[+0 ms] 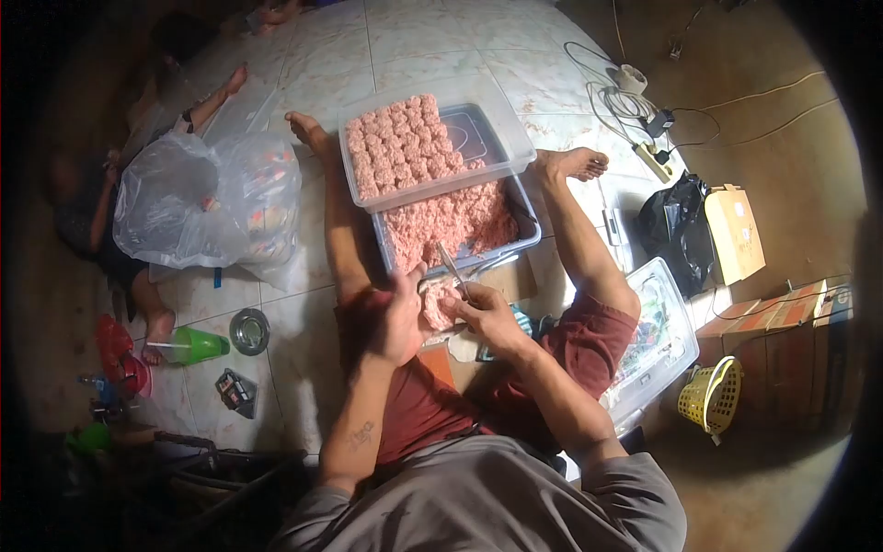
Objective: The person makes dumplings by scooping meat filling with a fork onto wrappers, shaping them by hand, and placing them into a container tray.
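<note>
My left hand (402,324) is cupped beside a lump of pink minced mixture (440,305), between my two hands. My right hand (489,318) has its fingers bent against that lump. From its grip a thin metal utensil (450,261) sticks up; its exact kind is unclear. Just beyond my hands is a blue-grey tub (532,241) holding loose pink minced mixture (441,225). Across its far part rests a clear plastic tray (511,138), with rows of shaped pink balls (402,143) on its left side.
Another person's hand (237,79) shows at the upper left, near a large clear plastic bag (170,198). A green cup (202,344) and glass ashtray (249,331) lie left. On the right are a lidded clear box (658,322), yellow basket (710,397), black bag (676,230) and cables (612,97).
</note>
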Action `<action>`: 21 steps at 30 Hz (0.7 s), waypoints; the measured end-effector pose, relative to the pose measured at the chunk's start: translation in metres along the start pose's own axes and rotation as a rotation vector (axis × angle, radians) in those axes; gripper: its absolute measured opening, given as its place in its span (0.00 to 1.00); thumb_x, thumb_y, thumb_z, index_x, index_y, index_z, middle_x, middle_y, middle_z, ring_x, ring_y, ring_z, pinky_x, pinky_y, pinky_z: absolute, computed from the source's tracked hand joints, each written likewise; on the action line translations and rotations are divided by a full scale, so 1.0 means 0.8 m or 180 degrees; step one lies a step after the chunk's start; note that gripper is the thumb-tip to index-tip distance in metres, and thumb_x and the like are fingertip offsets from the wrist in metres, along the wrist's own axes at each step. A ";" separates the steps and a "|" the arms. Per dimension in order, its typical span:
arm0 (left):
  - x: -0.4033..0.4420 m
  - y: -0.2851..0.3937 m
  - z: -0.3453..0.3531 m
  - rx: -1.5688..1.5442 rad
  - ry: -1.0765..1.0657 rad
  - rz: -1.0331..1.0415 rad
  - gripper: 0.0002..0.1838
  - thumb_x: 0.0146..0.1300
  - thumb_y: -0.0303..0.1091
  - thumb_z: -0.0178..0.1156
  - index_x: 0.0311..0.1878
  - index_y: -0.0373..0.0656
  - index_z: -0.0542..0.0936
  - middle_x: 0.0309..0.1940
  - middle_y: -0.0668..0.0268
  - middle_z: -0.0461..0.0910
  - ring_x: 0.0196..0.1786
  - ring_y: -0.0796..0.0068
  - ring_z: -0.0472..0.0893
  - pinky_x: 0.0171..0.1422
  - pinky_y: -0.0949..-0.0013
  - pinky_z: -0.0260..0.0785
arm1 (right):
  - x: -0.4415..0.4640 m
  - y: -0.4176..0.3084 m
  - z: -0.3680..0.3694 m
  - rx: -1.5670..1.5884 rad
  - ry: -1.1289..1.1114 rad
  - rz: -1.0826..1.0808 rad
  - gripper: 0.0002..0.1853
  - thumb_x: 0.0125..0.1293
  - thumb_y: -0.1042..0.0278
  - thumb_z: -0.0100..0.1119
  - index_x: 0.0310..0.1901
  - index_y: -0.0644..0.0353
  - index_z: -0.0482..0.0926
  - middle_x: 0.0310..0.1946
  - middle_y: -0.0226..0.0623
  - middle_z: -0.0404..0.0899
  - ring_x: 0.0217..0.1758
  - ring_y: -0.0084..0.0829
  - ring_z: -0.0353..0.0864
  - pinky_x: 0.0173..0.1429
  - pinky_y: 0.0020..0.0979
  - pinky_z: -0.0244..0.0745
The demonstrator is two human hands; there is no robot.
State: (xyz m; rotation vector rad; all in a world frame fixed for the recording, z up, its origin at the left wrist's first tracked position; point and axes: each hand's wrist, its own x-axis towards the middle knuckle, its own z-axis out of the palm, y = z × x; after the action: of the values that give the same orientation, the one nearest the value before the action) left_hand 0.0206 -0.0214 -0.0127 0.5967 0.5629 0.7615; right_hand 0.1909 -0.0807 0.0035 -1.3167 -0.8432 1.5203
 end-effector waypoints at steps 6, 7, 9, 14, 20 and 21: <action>0.012 0.011 -0.070 0.4382 -0.1240 0.2161 0.27 0.60 0.26 0.70 0.63 0.40 0.75 0.55 0.58 0.81 0.55 0.59 0.82 0.61 0.61 0.76 | 0.014 -0.091 0.000 -0.0128 -0.0931 -0.0553 0.15 0.72 0.63 0.69 0.48 0.68 0.83 0.39 0.30 0.85 0.42 0.19 0.81 0.48 0.26 0.78; 0.005 0.006 -0.064 0.2621 -0.0955 0.0834 0.27 0.60 0.28 0.71 0.63 0.38 0.75 0.53 0.56 0.81 0.56 0.55 0.82 0.62 0.56 0.75 | 0.017 -0.099 -0.001 -0.0697 -0.0917 -0.0465 0.16 0.71 0.64 0.70 0.51 0.68 0.83 0.39 0.30 0.85 0.42 0.18 0.80 0.48 0.26 0.78; 0.026 0.016 -0.074 0.4273 -0.1082 0.2066 0.31 0.60 0.31 0.72 0.65 0.37 0.72 0.52 0.53 0.81 0.55 0.50 0.82 0.61 0.53 0.75 | 0.031 -0.080 -0.002 -0.1096 -0.0002 -0.1033 0.17 0.75 0.60 0.63 0.52 0.67 0.83 0.34 0.28 0.81 0.38 0.18 0.77 0.43 0.25 0.72; 0.025 -0.006 -0.073 0.4492 0.1028 0.2898 0.38 0.54 0.37 0.79 0.65 0.37 0.70 0.51 0.53 0.81 0.53 0.52 0.83 0.58 0.53 0.76 | 0.017 0.031 -0.013 0.0417 0.0025 -0.0455 0.13 0.80 0.62 0.57 0.53 0.59 0.84 0.29 0.21 0.74 0.32 0.15 0.69 0.35 0.21 0.63; 0.036 0.011 -0.050 0.4308 -0.0297 0.1831 0.37 0.51 0.43 0.83 0.58 0.35 0.75 0.49 0.52 0.82 0.51 0.54 0.84 0.57 0.54 0.76 | 0.003 0.049 -0.009 -0.1723 0.0270 -0.1458 0.11 0.78 0.69 0.54 0.51 0.63 0.83 0.34 0.45 0.78 0.36 0.43 0.78 0.41 0.38 0.71; 0.034 -0.001 -0.052 0.4299 -0.0303 0.1815 0.37 0.51 0.43 0.83 0.58 0.35 0.75 0.49 0.52 0.82 0.51 0.54 0.84 0.57 0.54 0.76 | 0.003 0.035 -0.022 -0.2402 0.0262 -0.1605 0.10 0.76 0.73 0.53 0.51 0.65 0.82 0.38 0.57 0.76 0.39 0.57 0.76 0.45 0.45 0.72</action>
State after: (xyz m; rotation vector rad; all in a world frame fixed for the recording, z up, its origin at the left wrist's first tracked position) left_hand 0.0099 0.0110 -0.0490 2.0951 0.7952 0.7987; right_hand 0.2027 -0.0894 -0.0263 -1.5043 -1.6443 0.7554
